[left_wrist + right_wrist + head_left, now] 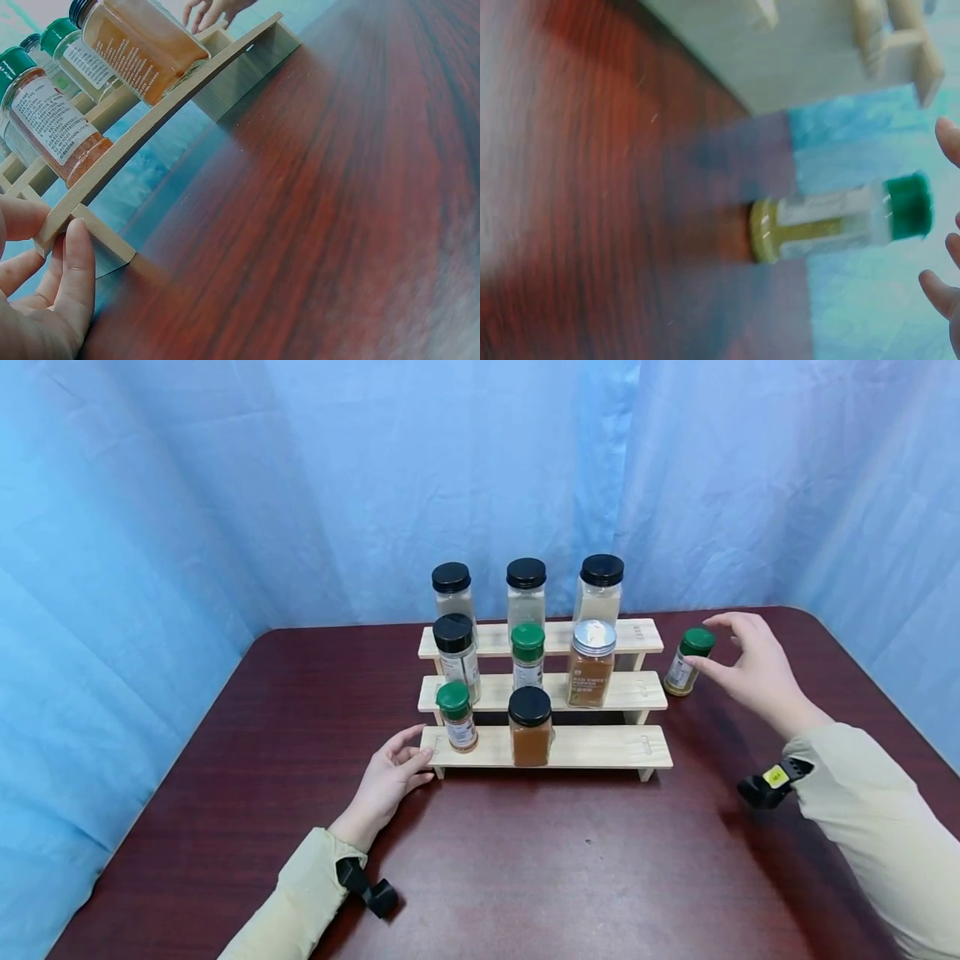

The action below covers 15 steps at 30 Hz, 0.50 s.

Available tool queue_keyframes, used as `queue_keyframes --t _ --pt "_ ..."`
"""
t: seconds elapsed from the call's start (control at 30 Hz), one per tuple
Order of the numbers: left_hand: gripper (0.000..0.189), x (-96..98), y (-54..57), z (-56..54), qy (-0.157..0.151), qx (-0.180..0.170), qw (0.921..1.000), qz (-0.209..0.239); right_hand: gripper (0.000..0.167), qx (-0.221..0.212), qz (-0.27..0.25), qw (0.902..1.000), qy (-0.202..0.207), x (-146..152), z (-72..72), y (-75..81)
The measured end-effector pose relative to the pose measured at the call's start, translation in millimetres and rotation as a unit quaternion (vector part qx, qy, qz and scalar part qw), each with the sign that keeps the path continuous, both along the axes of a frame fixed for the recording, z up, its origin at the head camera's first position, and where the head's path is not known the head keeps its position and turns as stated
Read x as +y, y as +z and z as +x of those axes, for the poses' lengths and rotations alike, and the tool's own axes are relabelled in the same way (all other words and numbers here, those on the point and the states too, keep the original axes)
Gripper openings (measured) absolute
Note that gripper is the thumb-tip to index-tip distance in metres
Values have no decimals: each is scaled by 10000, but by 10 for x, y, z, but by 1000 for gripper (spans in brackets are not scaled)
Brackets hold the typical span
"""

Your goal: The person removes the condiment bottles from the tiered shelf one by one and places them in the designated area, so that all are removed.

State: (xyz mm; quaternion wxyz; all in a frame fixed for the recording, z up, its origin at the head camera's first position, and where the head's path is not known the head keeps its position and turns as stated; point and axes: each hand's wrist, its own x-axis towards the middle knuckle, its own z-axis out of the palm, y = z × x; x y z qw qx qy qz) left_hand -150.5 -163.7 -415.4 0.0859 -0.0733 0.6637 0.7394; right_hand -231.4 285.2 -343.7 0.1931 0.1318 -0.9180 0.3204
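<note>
My left hand (384,783) grips the left end of the bottom step of a three-tier wooden spice rack (600,747). In the left wrist view, the thumb and fingers pinch that plank's corner beside its support leg. A small green-capped spice jar (681,670) stands upright on the table to the right of the rack, with yellowish contents low inside it. Around its cap, thumb and fingertips spread apart, is my right hand (759,670). The right wrist view shows a gap between the fingers (939,292) and the green cap (909,206).
Black-capped jars (527,585) line the top tier. On the middle tier are a black-capped jar (459,656), a green-capped jar (528,653) and a silver-lidded jar (591,667). Another green-capped jar (458,718) and an orange-brown spice jar (530,731) occupy the bottom tier. Blue curtains (375,485) surround the table.
</note>
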Motion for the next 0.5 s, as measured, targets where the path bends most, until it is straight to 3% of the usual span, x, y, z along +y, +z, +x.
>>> queue_keyframes --t 0.2,0.5 --pt "51 -4 0 3 -6 13 10000 5 46 84 -511 9986 50 -94 163 103" --pt "51 0 7 1 6 5 10000 22 44 538 -1274 9887 582 -242 378 190"
